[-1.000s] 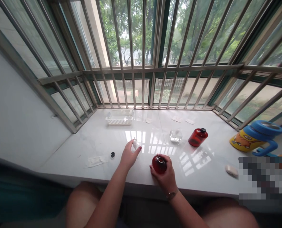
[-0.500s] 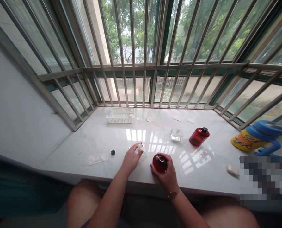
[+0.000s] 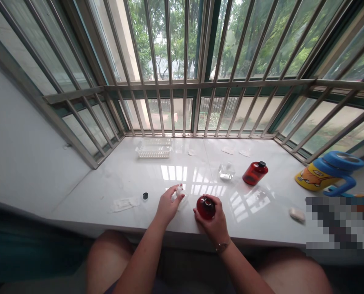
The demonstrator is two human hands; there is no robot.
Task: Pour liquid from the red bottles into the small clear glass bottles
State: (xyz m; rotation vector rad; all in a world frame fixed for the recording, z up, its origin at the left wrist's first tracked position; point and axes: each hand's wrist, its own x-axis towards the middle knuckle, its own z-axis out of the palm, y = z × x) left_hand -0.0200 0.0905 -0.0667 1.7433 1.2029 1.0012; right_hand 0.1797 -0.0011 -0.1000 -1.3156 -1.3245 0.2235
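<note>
My right hand [image 3: 214, 216] is wrapped round a dark red bottle [image 3: 204, 211], which stands with its uncapped mouth upward. To its left, my left hand [image 3: 169, 202] pinches a small white piece [image 3: 179, 190], too small to name for certain. Just beneath those fingers is a clear glass-like container [image 3: 183, 199], partly hidden by the hand. A black cap [image 3: 145, 196] lies left of my left hand. Further back stand a clear faceted container [image 3: 227, 171] and a second red bottle [image 3: 255, 173] with a black cap on, tilted in view.
A white perforated basket [image 3: 154, 154] stands at the back of the white ledge [image 3: 93, 200]. Thin white pieces [image 3: 227, 150] lie near the barred window. A crumpled strip [image 3: 123, 205] is at left. On the right are a blue-and-yellow jug [image 3: 319, 175] and a pale oblong object [image 3: 297, 214].
Both hands stay nearly in place, the left still pinching the white piece, the right still on the red bottle. The whole view has shifted slightly.
</note>
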